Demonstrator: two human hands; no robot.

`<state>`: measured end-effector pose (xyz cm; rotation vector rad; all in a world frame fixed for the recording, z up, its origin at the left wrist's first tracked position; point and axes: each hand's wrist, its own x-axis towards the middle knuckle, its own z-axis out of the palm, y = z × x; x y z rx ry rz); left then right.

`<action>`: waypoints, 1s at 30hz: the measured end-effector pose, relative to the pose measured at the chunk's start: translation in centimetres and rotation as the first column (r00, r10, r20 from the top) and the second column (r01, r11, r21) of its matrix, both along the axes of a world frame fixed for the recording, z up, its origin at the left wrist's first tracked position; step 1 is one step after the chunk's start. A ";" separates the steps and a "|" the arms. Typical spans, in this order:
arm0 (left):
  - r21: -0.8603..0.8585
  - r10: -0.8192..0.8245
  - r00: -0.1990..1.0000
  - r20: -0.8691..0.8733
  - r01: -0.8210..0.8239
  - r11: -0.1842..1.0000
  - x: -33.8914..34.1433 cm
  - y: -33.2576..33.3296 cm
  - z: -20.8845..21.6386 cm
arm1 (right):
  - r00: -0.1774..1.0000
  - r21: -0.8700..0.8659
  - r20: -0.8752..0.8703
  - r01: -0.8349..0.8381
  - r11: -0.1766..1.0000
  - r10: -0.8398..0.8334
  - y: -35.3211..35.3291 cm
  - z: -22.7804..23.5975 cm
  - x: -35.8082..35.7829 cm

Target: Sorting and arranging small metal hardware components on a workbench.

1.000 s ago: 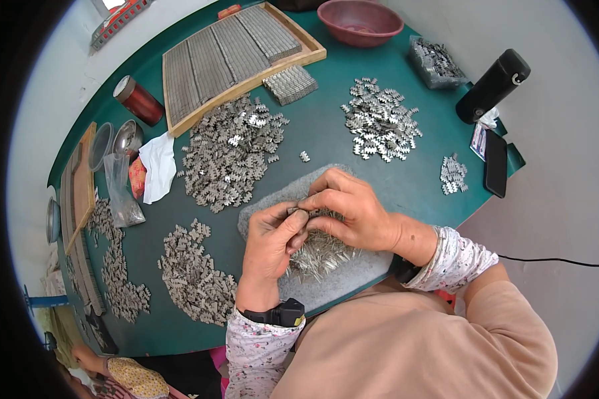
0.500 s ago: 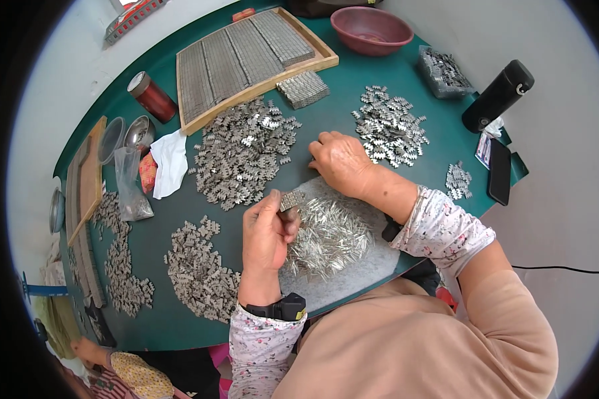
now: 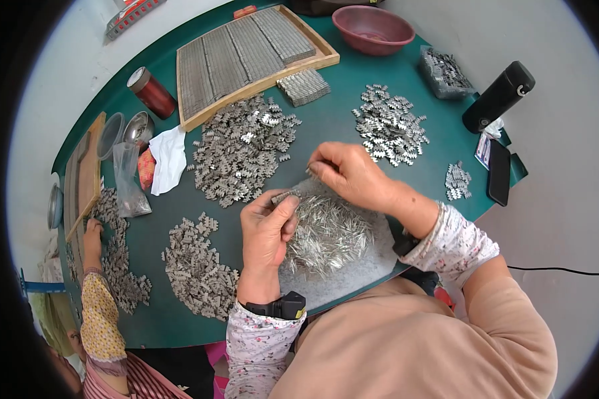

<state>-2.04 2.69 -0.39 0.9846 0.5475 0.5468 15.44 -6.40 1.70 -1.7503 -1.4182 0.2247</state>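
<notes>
We work over a pile of thin silvery pins [image 3: 333, 236] heaped on a grey mat [image 3: 378, 265], which lies on the green worktop [image 3: 323, 130]. Our left hand [image 3: 266, 229] is just left of the pin pile, its thumb and bent forefinger pinching a small notched metal piece [image 3: 286, 197] near the pile's upper left edge. Our right hand [image 3: 356, 176] hangs over the far edge of the pin pile, thumb and fingers drawn together; what sits between their tips is too small for us to tell.

Loose notched metal parts lie around the pin pile: a large heap [image 3: 243, 149] beyond it to the left, a brighter heap [image 3: 391, 126] beyond it to the right, another heap [image 3: 199, 269] to its left and a small cluster [image 3: 458, 181] well to its right. Farther beyond the pin pile we see a wooden tray [image 3: 219, 110] with rows of grey strips, and a dull red bowl [image 3: 373, 45]. Far left of the pin pile, a co-worker's hand [image 3: 93, 233] reaches among more grey parts.
</notes>
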 end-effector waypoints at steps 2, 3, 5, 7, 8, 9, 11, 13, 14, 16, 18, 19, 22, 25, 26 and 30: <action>-0.014 0.017 1.000 0.006 -0.017 1.000 0.1 -0.2 0.0 | 0.957 -0.020 -0.290 -0.015 1.000 0.009 -0.8 0.0 -1.6; -0.027 0.035 0.999 0.012 -0.035 0.999 0.2 -0.3 0.0 | 0.931 -0.022 -0.365 -0.003 1.000 -0.005 -1.1 -0.4 -2.3; 0.017 0.032 0.999 -0.017 -0.032 0.999 0.3 -0.5 -0.2 | 0.906 0.025 -0.422 0.020 1.000 -0.008 -1.5 -0.4 -3.3; 0.062 0.033 0.998 -0.045 -0.030 0.998 0.4 -0.8 -0.2 | 0.914 0.053 -0.405 0.049 0.997 -0.023 -1.7 -0.6 -3.7; 0.100 0.049 0.997 -0.053 -0.044 0.994 0.5 -0.9 -0.1 | 0.921 0.081 -0.387 0.075 0.994 -0.038 -1.7 -0.7 -3.8; 0.138 0.066 0.996 -0.061 -0.058 0.989 0.5 -1.1 0.0 | 0.921 0.080 -0.388 0.077 0.994 -0.040 -1.8 -0.7 -3.9; 0.182 0.082 0.995 -0.058 -0.070 0.981 0.6 -1.3 0.0 | 0.923 0.085 -0.385 0.052 0.995 -0.016 -2.0 -0.6 -3.9; 0.224 0.098 0.994 -0.054 -0.083 0.971 0.6 -1.4 0.1 | 0.939 0.124 -0.344 0.040 0.992 0.005 -2.2 -0.9 -3.8; 0.270 0.098 0.993 -0.065 -0.077 0.960 0.6 -1.5 0.1 | 0.953 0.163 -0.300 0.023 0.986 0.028 -2.2 -1.0 -3.8; 0.315 0.099 0.992 -0.076 -0.070 0.946 0.6 -1.6 0.2 | 0.965 0.161 -0.261 0.013 0.987 0.030 -2.5 -1.1 -3.7; 0.388 0.119 0.988 -0.095 -0.074 0.919 0.6 -1.8 0.1 | 0.975 0.159 -0.221 0.004 0.987 0.032 -2.5 -1.2 -3.7; 0.387 0.119 0.988 -0.096 -0.073 0.919 0.6 -1.8 0.1 | 0.977 0.171 -0.213 0.013 0.985 0.024 -2.6 -1.3 -3.7; 0.379 0.079 0.989 -0.129 -0.024 0.925 0.5 -1.6 0.1 | 0.980 0.190 -0.198 0.023 0.981 0.016 -2.8 -1.4 -3.6; 0.160 -0.023 0.995 -0.094 0.038 0.986 0.4 -1.3 -0.3 | 0.988 0.218 -0.143 -0.032 0.975 0.064 -2.9 -1.5 -2.7; 0.158 -0.027 0.996 -0.083 0.040 0.987 0.4 -1.3 -0.5 | 0.990 0.235 -0.093 -0.081 0.969 0.106 -2.9 -1.5 -2.3; 0.194 -0.008 0.999 -0.053 0.018 0.981 0.5 -1.3 -0.3 | 0.964 0.129 -0.186 -0.165 0.978 0.188 -3.5 -0.2 -0.4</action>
